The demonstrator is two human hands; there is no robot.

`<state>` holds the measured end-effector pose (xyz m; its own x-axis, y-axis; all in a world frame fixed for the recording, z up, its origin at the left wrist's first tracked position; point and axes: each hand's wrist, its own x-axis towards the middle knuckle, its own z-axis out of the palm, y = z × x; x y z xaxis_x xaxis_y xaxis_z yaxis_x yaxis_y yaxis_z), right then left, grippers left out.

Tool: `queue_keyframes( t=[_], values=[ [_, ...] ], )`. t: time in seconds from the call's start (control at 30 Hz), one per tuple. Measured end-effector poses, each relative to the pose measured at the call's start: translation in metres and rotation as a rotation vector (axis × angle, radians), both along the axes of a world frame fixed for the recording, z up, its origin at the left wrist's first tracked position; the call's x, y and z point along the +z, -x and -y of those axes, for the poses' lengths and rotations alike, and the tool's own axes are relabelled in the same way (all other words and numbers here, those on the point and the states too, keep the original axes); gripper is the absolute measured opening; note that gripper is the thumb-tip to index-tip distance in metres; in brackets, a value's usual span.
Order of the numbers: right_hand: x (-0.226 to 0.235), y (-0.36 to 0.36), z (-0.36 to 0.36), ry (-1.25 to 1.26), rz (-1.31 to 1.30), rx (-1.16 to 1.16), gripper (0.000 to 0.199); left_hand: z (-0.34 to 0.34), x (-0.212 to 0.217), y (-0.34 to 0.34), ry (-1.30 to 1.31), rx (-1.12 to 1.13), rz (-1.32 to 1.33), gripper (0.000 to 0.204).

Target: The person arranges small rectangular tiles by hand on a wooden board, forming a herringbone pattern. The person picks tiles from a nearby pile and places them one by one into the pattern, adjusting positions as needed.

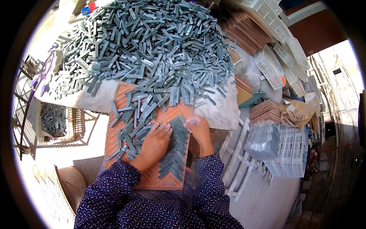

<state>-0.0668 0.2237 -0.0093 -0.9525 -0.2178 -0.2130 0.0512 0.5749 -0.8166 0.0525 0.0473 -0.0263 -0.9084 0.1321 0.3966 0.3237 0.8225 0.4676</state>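
An orange herringbone-grooved tray (156, 184) lies in front of me, its far end under the edge of a heap of strips. Grey-green stone strips (172, 162) fill its right side in a zigzag pattern. More loose strips (127, 131) lie scattered over its left side. My left hand (155, 141) rests palm down on the tray, fingers stretched out over strips beside the laid pattern. At the tray's right edge, my right hand (198, 126) is closed, thumb and fingers drawn together next to the pattern's upper right. Whatever it may hold is hidden.
A large heap of stone strips (148, 45) covers the pale table (223, 114). At left stands a crate of strips (53, 120). To the right are stacked orange trays (265, 111), white plastic crates (288, 152), a plastic-wrapped bundle (263, 139) and a pallet (240, 168).
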Motion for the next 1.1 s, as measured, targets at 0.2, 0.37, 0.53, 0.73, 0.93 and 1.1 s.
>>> queue_keyframes(
  t=[0.2,0.37,0.53,0.73,0.93,1.1],
  values=[
    [0.01,-0.006,0.009,-0.185,-0.135,0.057,0.018,0.002,0.004,0.0,-0.001,0.012,0.004,0.032],
    [0.013,-0.03,0.022,-0.318,-0.389,0.033,0.015,0.003,0.004,0.0,0.002,-0.002,0.009,0.033],
    [0.018,-0.048,0.018,-0.168,-0.708,0.047,0.015,0.003,0.012,0.001,-0.136,0.0,0.003,0.037],
    [0.049,-0.092,0.027,0.047,-0.676,0.079,0.019,0.004,0.042,-0.01,-1.069,0.032,0.4,0.041],
    [0.056,-0.127,0.025,0.511,-0.097,-0.104,0.018,0.016,0.053,-0.023,-1.545,-0.076,0.679,0.022],
    [0.058,-0.144,0.019,0.47,-0.109,-0.097,0.014,0.018,0.054,-0.036,-1.531,-0.031,0.749,0.019]
  ],
)
